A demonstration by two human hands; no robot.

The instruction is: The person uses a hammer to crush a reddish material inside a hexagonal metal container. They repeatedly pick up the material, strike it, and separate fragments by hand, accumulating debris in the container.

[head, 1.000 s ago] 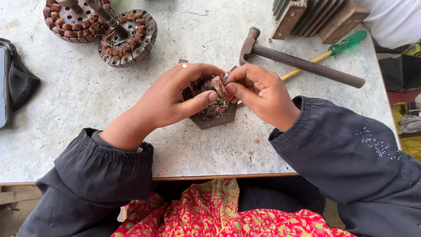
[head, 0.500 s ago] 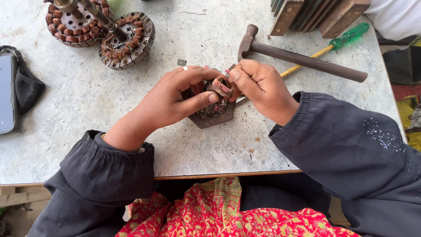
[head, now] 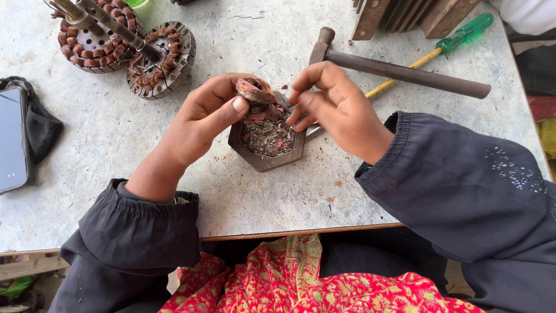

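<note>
A hexagonal metal piece filled with dirty debris lies on the grey worktop in front of me. My left hand pinches a small reddish-brown wire coil between thumb and fingers, just above the far edge of the hexagon. Close on the right, my right hand has its fingertips curled at the coil's right side and over the hexagon's rim; whether it grips anything small is hidden by the fingers.
A hammer and a green-handled screwdriver lie behind my right hand. Two round motor stators wound with copper sit at the back left. A phone on dark cloth lies at the left edge. Wooden blocks stand far right.
My hands have parted a little. The left hand has lifted the coil up off the hexagonal piece, whose debris-filled inside now shows.
</note>
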